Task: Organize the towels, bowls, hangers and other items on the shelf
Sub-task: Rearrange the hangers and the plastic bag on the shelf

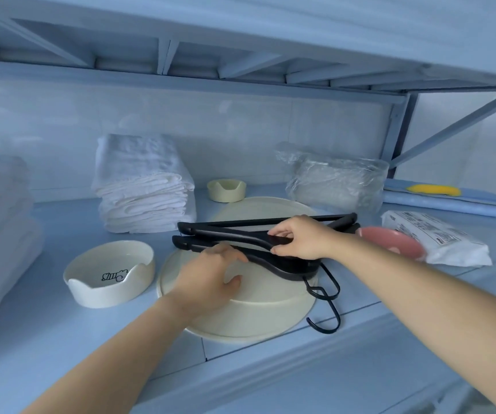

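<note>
The black hangers (201, 230) lie left-to-right across the upturned basin (255, 319) (hooks toward the person), right hand (300, 237) pinching their middle, left hand (210, 276) curled over their left arm.

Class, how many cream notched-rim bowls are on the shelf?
2: the front-left notched bowl and the back notched bowl, right of the towel stack. More may hide behind things.
</note>
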A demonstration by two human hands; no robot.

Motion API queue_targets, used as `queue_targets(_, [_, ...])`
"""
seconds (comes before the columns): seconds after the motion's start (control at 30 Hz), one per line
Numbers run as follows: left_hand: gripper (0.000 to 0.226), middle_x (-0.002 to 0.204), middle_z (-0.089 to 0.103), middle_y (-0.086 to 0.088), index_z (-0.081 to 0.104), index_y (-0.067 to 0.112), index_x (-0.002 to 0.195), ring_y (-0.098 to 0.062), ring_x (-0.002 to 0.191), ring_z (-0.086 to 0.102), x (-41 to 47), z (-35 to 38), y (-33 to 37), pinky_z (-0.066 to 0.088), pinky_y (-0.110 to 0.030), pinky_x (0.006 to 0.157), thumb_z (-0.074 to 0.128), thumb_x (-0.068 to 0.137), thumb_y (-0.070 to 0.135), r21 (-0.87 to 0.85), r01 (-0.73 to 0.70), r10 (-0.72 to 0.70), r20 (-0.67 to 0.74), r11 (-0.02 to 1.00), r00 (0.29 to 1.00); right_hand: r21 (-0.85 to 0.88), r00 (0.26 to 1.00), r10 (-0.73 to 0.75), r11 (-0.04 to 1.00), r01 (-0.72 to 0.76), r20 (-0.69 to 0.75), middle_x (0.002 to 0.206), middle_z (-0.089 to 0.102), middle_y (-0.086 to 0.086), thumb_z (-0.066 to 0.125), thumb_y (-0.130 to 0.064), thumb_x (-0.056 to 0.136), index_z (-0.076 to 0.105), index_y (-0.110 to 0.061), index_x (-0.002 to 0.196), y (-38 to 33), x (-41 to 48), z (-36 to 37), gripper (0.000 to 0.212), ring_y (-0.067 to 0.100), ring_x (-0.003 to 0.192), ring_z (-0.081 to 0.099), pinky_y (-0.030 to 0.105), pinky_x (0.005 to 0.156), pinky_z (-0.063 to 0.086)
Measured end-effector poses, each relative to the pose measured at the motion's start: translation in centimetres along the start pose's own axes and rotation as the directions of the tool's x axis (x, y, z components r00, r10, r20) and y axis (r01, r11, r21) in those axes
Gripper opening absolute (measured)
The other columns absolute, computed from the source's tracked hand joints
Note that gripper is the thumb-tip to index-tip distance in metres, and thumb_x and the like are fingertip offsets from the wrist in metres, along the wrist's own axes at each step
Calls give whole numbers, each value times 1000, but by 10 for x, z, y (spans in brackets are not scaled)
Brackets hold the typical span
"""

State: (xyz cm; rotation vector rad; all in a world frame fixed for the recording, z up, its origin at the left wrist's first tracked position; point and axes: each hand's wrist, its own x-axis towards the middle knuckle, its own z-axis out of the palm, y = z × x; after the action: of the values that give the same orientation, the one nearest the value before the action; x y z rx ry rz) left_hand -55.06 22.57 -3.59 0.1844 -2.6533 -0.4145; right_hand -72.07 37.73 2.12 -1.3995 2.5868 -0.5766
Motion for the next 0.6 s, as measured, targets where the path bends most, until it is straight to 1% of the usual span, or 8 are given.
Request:
queue_targets(0.07, [34, 121, 51, 14, 57, 35, 115, -10, 110, 51, 1, 0, 4, 50, -32, 81, 58, 82, 28, 15, -15, 15, 14, 1000, 1000, 6, 1000, -13, 1000, 13, -14, 126, 61, -2, 71, -34, 79, 58, -20, 125, -2, -7, 1, 50, 10, 114, 57, 22, 98, 43])
queue_targets(0.13, [34, 120, 52, 13, 57, 34, 115, -10, 110, 51, 4, 0, 9, 49, -30, 81, 59, 82, 28, 18, -25, 25, 1, 1000, 1000, 33, 998, -30, 999, 32, -50, 120, 64, -4, 67, -33, 84, 61, -19, 121, -4, -12, -1, 40, 9, 109, 60, 20, 94, 44])
queue_targets(0.2, [35, 120, 52, 13, 57, 32, 117, -10, 110, 50, 6, 0, 15, 48, -29, 83, 60, 83, 28, 13, -29, 29, -14, 999, 999, 71, 993, -40, 996, 48, -115, 116, 66, -4, 56, -23, 91, 63, -19, 118, 0, -16, -6, 29, 8, 105, 61, 20, 94, 44])
queue_targets(0.27, [37, 123, 51, 13, 56, 32, 119, -10, 113, 49, 9, 0, 21, 48, -30, 86, 60, 83, 29, 21, -32, 32, -14, 999, 999, 47, 990, -42, 998, 49, -131, 116, 66, -4, 43, -5, 91, 62, -18, 119, 9, -19, -15, 36, 6, 104, 58, 17, 93, 41])
queue_targets(0.33, [39, 125, 51, 13, 55, 31, 121, -10, 113, 50, 14, 0, 27, 49, -30, 86, 62, 82, 27, 38, -48, 49, -22, 998, 999, -50, 998, -36, 998, 33, -59, 117, 64, -4, 38, 5, 82, 59, -19, 122, 22, -23, -25, 51, 7, 104, 56, 14, 90, 39])
queue_targets(0.43, [46, 125, 50, 13, 54, 30, 123, -11, 111, 52, 25, 0, 35, 49, -32, 87, 65, 80, 21, 50, -59, 61, -42, 997, 997, -196, 998, -49, 979, 54, 31, 121, 61, -9, 47, 4, 76, 58, -26, 123, 37, -26, -33, 57, 9, 111, 55, 19, 92, 43])
queue_targets(0.5, [54, 131, 47, 12, 48, 31, 129, -12, 117, 49, 37, 3, 41, 47, -32, 92, 65, 79, 18, 71, -65, 67, -25, 995, 997, -259, 993, -99, 959, 112, 64, 117, 62, -9, 53, -2, 74, 60, -31, 118, 41, -25, -35, 53, 12, 108, 56, 28, 92, 48])
queue_targets(0.6, [67, 141, 39, 12, 35, 33, 139, -13, 127, 41, 54, 9, 48, 42, -34, 101, 65, 80, 19, 166, -54, 37, 103, 985, 994, -276, 977, -184, 938, 208, 110, 112, 62, -9, 63, -10, 74, 62, -29, 114, 47, -22, -34, 45, 14, 103, 56, 32, 90, 48])
